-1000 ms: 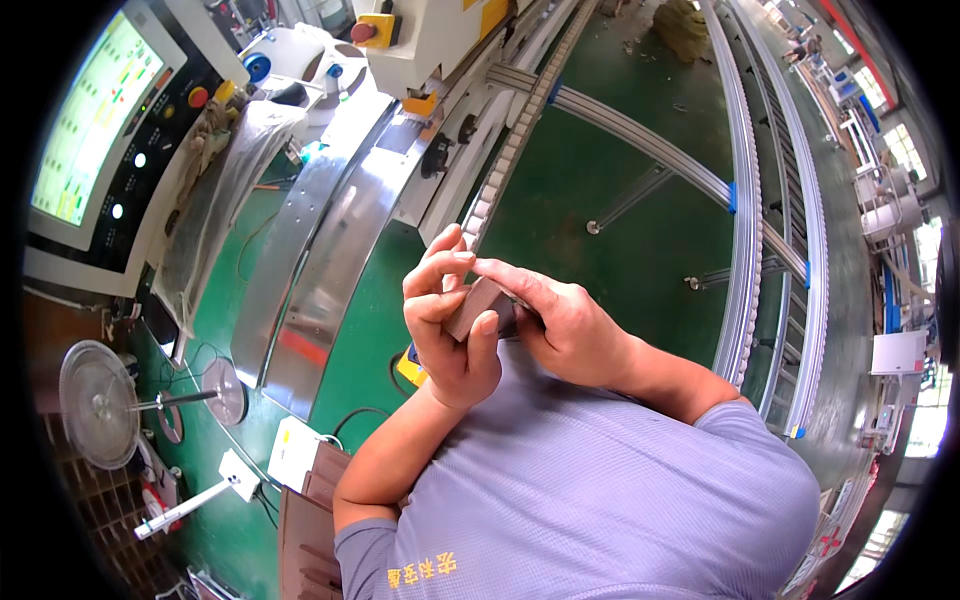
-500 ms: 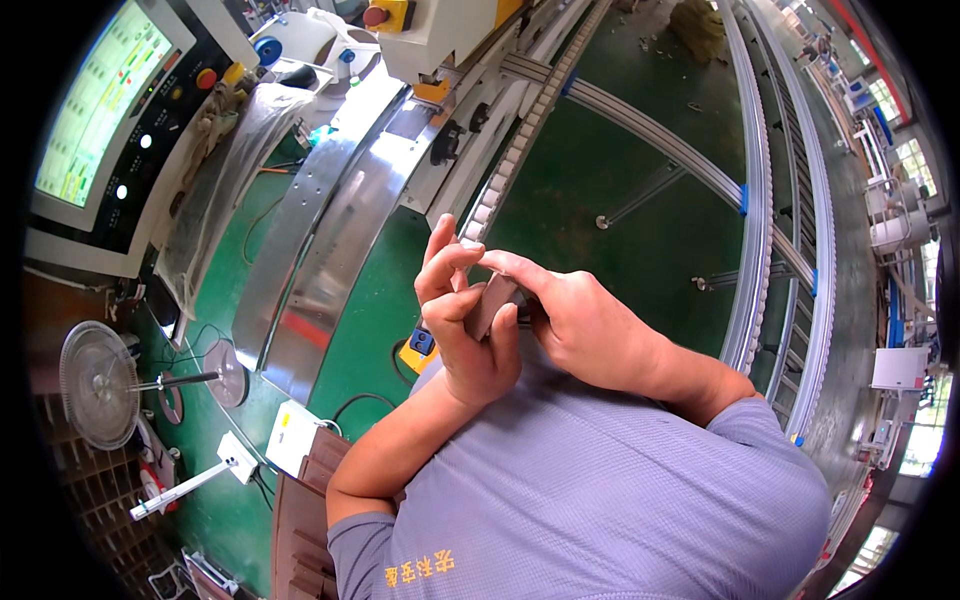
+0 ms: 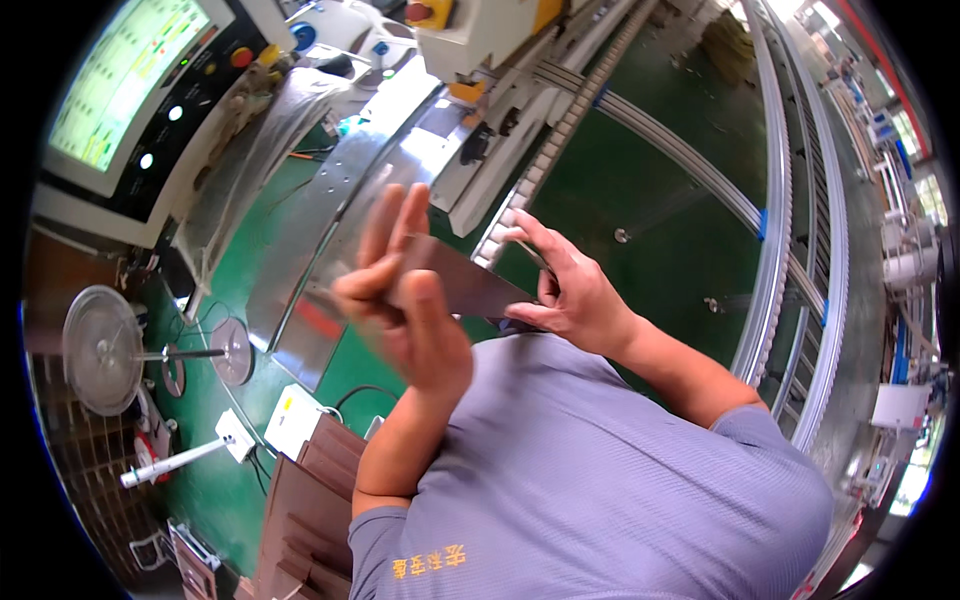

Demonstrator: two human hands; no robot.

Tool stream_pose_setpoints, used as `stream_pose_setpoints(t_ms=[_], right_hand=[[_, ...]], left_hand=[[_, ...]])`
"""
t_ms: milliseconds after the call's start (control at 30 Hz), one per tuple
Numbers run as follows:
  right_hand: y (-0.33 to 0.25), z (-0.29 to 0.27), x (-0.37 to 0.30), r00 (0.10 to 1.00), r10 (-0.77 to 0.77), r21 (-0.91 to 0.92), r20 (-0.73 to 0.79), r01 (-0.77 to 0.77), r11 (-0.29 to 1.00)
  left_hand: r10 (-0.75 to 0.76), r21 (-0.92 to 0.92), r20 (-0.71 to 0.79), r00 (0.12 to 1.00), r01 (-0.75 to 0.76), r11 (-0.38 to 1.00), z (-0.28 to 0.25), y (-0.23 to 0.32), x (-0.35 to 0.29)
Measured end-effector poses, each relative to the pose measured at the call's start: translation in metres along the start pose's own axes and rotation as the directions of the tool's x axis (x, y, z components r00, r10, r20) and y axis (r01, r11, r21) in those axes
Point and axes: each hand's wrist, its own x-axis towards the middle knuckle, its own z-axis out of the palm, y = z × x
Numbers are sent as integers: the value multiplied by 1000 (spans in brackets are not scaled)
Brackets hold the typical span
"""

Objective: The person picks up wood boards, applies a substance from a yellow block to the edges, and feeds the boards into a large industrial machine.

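Note:
A flat, thin, brownish-grey strip-like piece (image 3: pixel 465 285) is stretched between my two hands in front of my chest. My left hand (image 3: pixel 415 320), smeared by motion, has its thumb and lower fingers closed about the strip's left end, with two fingers raised. At the other end, my right hand (image 3: pixel 580 305) pinches the strip by its lower corner with the thumb, fingers curved above. Part of the right end is hidden behind that hand. Both hands hang above the green floor, beside a roller track (image 3: pixel 520 190).
To the left stand a control panel with a lit screen (image 3: pixel 125 85) and a shiny metal machine bed (image 3: pixel 330 250). A fan (image 3: pixel 103 350) and stacked brown panels (image 3: pixel 310 500) lie lower left. Long aluminium conveyor rails (image 3: pixel 790 250) run along the right.
My hands have drawn apart, the left moving left and the right slightly right and up. Much more of the strip shows between them, where before they were close together around it.

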Motion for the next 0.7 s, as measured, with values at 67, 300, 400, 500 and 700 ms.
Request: stream_pose_setpoints(t_ms=[67, 300, 400, 500, 700], right_hand=[[43, 12, -3, 987, -157, -182, -46, 146, 972], [53, 13, -8, 991, -132, -217, -37, 121, 969], [43, -16, 4, 966, 2, 10, 259, -5, 1000], [40, -31, 8, 894, 101, 73, 437, -147, 986], [42, -32, 15, 805, 153, 123, 573, -269, 955]], left_hand=[[-44, -98, -145, 988, 30, 995, -10, 24, 25], [-143, -158, -375, 916, 89, 984, -76, 41, 50], [-173, -82, -194, 965, 160, 984, -98, 39, 47], [-163, 146, -119, 979, 180, 973, -117, 47, 44], [-226, 168, -361, 905, 301, 939, -125, 62, 39]])
